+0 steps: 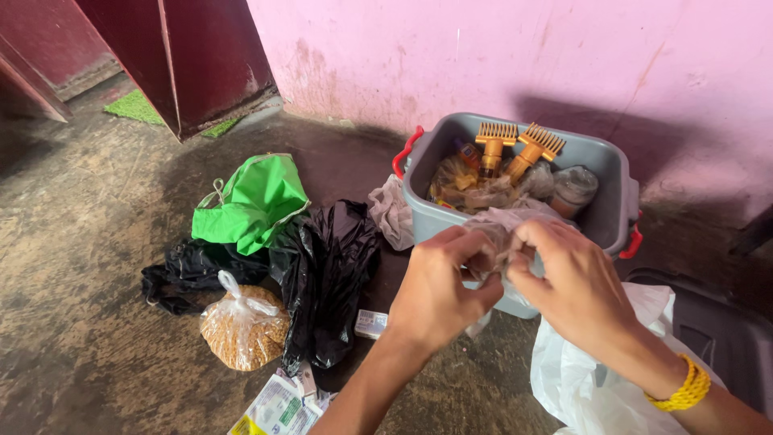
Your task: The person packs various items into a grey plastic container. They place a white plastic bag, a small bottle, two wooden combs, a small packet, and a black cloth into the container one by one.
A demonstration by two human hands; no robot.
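Both hands, left hand (441, 292) and right hand (573, 283), fingers pinched on a thin clear plastic bag (501, 228), held taut between them over the near rim of the grey bin (600, 153); white bag (581, 372) below on floor.

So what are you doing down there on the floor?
Both hands, left hand and right hand, pinch a thin clear plastic bag over a grey tub with red handles. The tub holds two orange comb-topped bottles and wrapped packets. On the floor lie a green bag, black bags and a bag of grain.
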